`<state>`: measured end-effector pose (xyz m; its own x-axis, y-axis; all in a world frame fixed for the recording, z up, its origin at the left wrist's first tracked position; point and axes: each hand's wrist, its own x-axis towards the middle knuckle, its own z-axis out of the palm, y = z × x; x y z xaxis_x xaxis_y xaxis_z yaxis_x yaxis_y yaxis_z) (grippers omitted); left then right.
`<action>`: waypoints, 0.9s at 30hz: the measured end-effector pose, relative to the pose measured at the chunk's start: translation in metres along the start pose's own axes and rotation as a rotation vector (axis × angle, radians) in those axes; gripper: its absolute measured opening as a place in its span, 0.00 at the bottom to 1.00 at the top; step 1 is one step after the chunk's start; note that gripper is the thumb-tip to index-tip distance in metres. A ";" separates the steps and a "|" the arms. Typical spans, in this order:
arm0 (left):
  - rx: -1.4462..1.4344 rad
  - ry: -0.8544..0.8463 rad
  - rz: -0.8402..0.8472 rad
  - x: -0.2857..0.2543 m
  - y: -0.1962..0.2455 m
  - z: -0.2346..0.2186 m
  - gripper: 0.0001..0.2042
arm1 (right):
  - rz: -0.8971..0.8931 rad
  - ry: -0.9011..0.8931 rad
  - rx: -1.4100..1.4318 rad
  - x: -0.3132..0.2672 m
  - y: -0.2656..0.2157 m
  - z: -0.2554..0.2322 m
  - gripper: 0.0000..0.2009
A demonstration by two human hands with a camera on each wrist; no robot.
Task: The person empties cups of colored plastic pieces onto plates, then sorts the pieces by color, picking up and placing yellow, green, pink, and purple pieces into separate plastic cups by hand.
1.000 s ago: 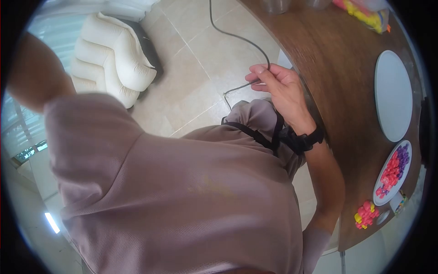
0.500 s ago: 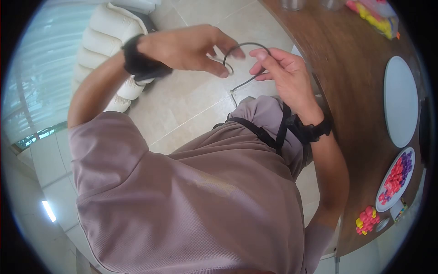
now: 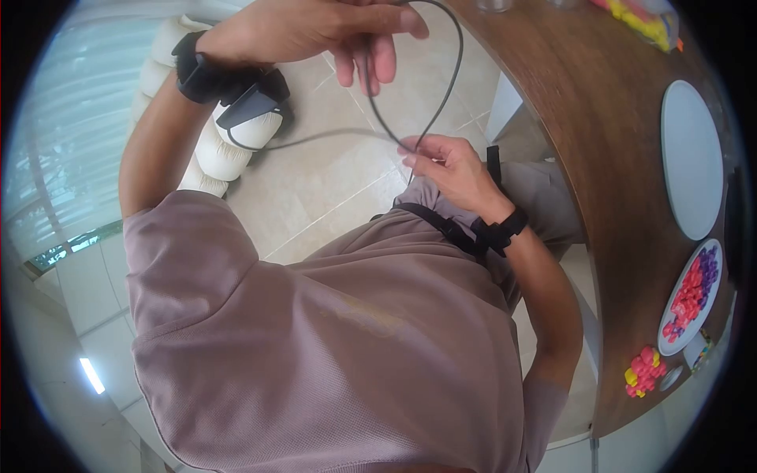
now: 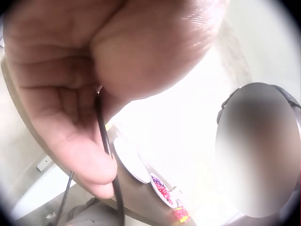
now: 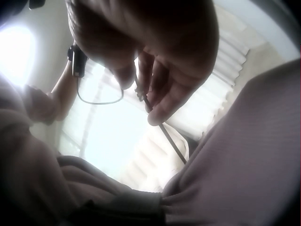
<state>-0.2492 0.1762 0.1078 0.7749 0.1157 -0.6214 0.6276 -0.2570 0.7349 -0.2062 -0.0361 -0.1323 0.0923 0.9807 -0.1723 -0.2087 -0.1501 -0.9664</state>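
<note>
A thin dark cable [image 3: 456,75] makes a loop between the two hands in the head view. The left hand [image 3: 315,31] is at the top edge, holding the loop's upper part. In the left wrist view the cable [image 4: 104,132] runs between the thumb side and curled fingers of the left hand [image 4: 84,80]. Lower down, the right hand [image 3: 457,177] pinches the cable where strands cross. The right wrist view shows the right hand [image 5: 174,56] with the cable [image 5: 170,141] passing its fingertips. A blurred strand stretches to a black device [image 3: 256,106] at the left wrist.
At the right stands a wooden table [image 3: 568,102] with a white oval plate [image 3: 691,158], a plate of pink and purple pieces [image 3: 694,296], a pink and yellow cluster [image 3: 645,370] and a bag [image 3: 643,24]. A cream padded seat [image 3: 209,165] is at the left.
The left hand entered from the left, took hold of the cable and rose to the top edge, widening the loop. The right hand moved down and left with its part of the cable.
</note>
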 end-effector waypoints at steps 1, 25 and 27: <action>-0.049 0.004 -0.005 -0.001 0.001 -0.003 0.19 | 0.043 -0.012 0.037 0.000 -0.002 -0.001 0.15; 0.230 0.256 0.111 -0.032 0.067 0.008 0.16 | -0.071 -0.069 -0.301 0.008 0.020 -0.004 0.19; 0.398 0.329 0.298 -0.036 0.074 0.007 0.17 | -0.045 -0.092 -0.356 0.008 0.026 -0.002 0.20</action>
<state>-0.2308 0.1466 0.1828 0.9356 0.2584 -0.2406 0.3527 -0.6562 0.6670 -0.2092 -0.0326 -0.1587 0.0025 0.9920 -0.1261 0.1466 -0.1252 -0.9813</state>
